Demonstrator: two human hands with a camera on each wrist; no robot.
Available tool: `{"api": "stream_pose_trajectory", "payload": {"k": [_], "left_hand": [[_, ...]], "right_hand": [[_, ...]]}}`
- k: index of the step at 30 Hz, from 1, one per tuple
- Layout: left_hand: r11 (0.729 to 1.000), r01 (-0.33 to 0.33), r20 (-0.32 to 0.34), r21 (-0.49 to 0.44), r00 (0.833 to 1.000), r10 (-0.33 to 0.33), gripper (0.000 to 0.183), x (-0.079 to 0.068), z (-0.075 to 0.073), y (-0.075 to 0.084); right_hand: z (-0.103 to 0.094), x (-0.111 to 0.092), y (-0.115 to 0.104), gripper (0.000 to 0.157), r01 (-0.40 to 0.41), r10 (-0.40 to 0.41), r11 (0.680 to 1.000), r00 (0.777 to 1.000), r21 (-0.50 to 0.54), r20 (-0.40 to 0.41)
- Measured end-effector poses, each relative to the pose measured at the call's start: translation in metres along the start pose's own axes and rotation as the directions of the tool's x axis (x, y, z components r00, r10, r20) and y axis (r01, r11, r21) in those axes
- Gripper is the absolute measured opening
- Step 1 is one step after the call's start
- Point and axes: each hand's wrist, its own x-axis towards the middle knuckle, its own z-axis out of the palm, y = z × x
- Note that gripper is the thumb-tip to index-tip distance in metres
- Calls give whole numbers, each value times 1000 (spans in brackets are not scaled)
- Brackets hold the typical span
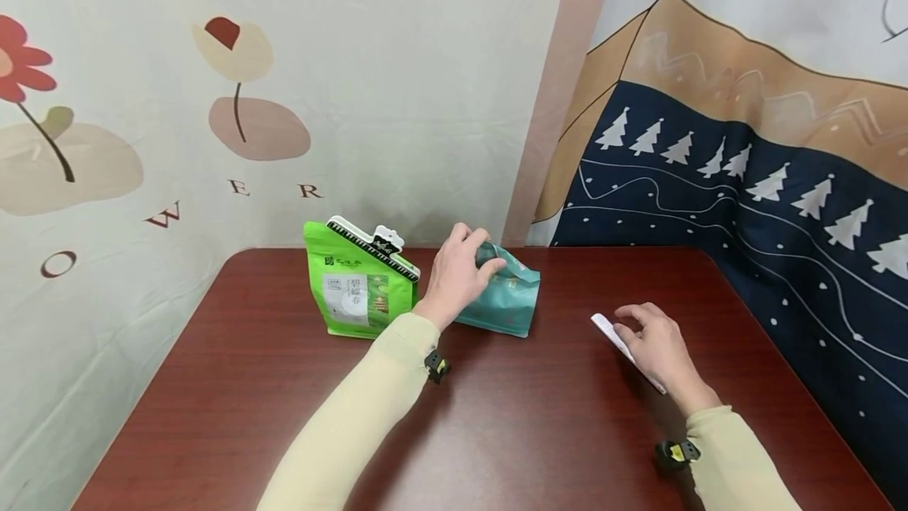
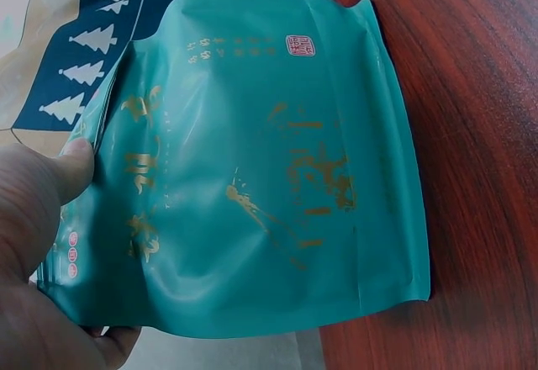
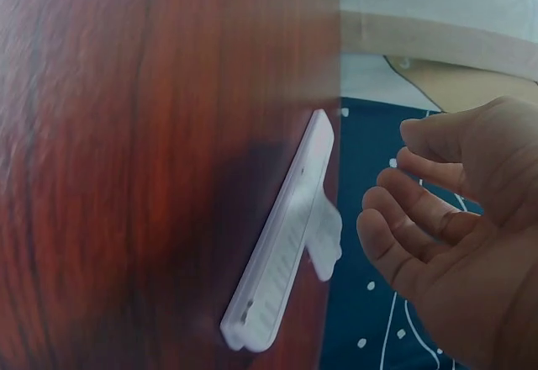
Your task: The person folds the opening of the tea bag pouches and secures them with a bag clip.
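A teal tea bag (image 1: 505,302) with gold lettering stands toward the back of the table. My left hand (image 1: 457,270) pinches its folded top edge, and in the left wrist view the thumb (image 2: 77,168) presses on the fold. On the right lies a white bag clip (image 3: 282,244), long and narrow with a tab on one side. Just beside and above that clip is my right hand (image 1: 656,341), its fingers loosely bent and holding nothing. The bag's far side is hidden.
A bright green tea bag (image 1: 358,290) stands left of the teal one, its slanted top held by a white and black clip (image 1: 376,247). Behind the dark red table (image 1: 511,432) hang printed curtains (image 1: 426,101).
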Motion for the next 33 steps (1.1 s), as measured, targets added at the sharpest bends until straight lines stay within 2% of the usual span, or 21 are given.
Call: {"api": "stream_pose_trajectory", "payload": {"k": [10,20,27,33], "left_hand": [[1000,-9,-16,1,1000,9,31,0,-1,-1],[1000,-5,-15,8,1000,6,31,0,-2,-1],[1000,14,4,18,1000,-14,31,0,-3,-1],[1000,13,14,13,1000,-13,32,1,-1,1]], "right_hand": [[-2,-3,10,27,-24,24,998,1000,-57,3],[-3,-4,19,33,-108,116,990,990,-90,84],[-3,-5,23,40,-120,135,986,983,-117,127],[-1,-7,28,40,-108,129,983,982,-149,136]]}}
